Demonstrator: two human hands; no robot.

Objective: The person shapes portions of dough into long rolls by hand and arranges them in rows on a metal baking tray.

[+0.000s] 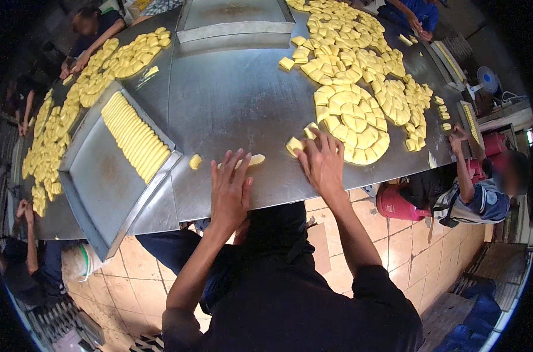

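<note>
My left hand [231, 188] lies palm down near the front edge of the metal table, fingers stretched and apart. Under its fingers is a short yellow dough roll [256, 160], its right end showing. Fingers apart and bent down, my right hand [323, 161] rests beside two small dough pieces; its thumb meets the nearer dough piece [293, 146] and its fingertips reach the farther dough piece [310, 131]. Left of my left hand sits a single dough piece [195, 161]. A metal tray [93, 161] on the left holds a row of dough sticks [134, 136].
Cut dough lies in a spiral-like mass [351, 120] to the right and a second heap [105, 73] at left. Another metal tray [237, 28] stands at the far side. Several people work around the table, one by a pink seat [398, 202] at right.
</note>
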